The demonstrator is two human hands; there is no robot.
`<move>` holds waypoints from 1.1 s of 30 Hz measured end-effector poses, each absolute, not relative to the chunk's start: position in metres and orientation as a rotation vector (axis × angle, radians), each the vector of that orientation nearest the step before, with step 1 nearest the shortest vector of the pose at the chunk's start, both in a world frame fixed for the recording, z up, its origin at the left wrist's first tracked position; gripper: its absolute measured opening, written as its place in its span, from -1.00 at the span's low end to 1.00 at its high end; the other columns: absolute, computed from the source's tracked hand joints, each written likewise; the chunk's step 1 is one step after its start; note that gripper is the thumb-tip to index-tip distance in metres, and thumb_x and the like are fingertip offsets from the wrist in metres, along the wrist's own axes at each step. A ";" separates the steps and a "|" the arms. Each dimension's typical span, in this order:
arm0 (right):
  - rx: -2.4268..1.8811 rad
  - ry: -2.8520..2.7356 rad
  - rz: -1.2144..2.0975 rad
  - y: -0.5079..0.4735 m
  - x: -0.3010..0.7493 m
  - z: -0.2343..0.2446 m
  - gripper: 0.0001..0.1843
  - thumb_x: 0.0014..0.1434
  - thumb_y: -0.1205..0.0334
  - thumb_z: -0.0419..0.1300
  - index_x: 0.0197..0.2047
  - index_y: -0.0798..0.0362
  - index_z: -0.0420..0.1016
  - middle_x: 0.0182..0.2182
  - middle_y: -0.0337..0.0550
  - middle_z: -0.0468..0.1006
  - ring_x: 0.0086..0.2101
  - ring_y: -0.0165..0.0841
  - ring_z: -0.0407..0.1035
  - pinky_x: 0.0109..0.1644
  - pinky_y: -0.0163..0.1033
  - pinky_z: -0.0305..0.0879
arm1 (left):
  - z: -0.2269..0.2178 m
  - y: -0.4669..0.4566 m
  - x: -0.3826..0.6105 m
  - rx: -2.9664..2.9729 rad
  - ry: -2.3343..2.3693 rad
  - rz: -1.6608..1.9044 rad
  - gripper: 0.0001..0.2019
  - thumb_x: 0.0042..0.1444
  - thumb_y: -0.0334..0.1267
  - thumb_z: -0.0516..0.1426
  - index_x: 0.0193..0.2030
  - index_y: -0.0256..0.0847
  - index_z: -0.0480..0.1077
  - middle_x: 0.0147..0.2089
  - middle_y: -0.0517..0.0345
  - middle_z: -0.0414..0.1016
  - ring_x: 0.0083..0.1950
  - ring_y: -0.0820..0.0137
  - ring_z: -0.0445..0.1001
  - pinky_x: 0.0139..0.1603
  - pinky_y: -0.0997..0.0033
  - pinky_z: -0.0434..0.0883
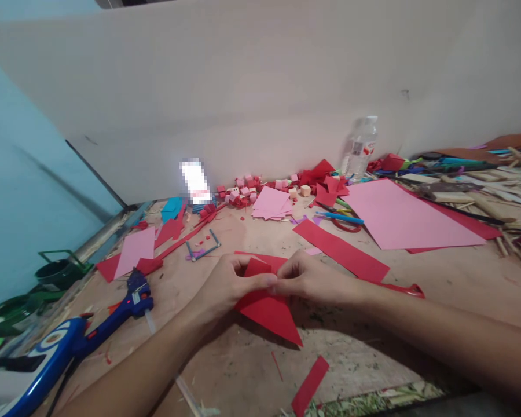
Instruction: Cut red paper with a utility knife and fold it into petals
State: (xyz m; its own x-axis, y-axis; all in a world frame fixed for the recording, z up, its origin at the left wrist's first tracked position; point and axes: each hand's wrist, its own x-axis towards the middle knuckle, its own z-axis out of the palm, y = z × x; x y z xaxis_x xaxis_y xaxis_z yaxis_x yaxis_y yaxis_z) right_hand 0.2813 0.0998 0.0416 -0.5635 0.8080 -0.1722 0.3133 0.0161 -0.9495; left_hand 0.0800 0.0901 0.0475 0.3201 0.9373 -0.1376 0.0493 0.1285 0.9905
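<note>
A red sheet of paper [271,313] lies folded into a pointed shape on the wooden table [417,336], just in front of me. My left hand [230,284] pinches its upper fold with thumb and fingers closed. My right hand [310,278] meets it from the right, fingers also pinched on the same fold. The point of the paper sticks out below both hands toward me.
A blue glue gun [125,307] lies at the left. A red strip [341,250], a large pink sheet [408,217], scissors [342,220], a plastic bottle [361,147], small foam cubes [247,188] and wooden sticks [503,191] crowd the back and right. A red scrap [310,385] lies near me.
</note>
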 end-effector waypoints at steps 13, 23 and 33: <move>-0.928 -1.676 1.672 0.107 0.281 0.044 -0.54 0.13 -0.18 0.42 -0.44 0.09 0.66 -0.50 -0.14 0.62 -0.50 -0.39 0.41 -0.35 -0.25 0.36 | 0.061 0.106 0.071 1.086 1.115 1.241 -0.71 -0.25 -0.15 0.52 -0.44 -0.21 0.59 -0.45 0.21 0.57 -0.44 0.42 0.50 -0.39 0.48 0.44; -0.944 -1.587 1.469 0.117 0.288 0.045 -0.59 0.04 -0.14 0.47 -0.52 0.04 0.67 -0.51 -0.06 0.68 -0.51 -0.35 0.44 -0.34 -0.21 0.33 | 0.058 0.112 0.069 0.989 1.164 1.582 -0.74 -0.25 -0.21 0.50 -0.40 -0.16 0.60 -0.39 0.24 0.60 -0.37 0.38 0.55 -0.34 0.45 0.50; -0.979 -1.803 0.695 0.123 0.297 0.041 -0.66 0.17 -0.04 0.44 -0.13 0.05 0.73 -0.12 0.06 0.72 -0.12 -0.11 0.57 -0.01 0.00 0.49 | 0.062 0.117 0.065 0.848 1.143 1.616 -0.71 -0.26 -0.27 0.49 -0.37 -0.19 0.57 -0.34 0.21 0.63 -0.33 0.38 0.58 -0.25 0.43 0.56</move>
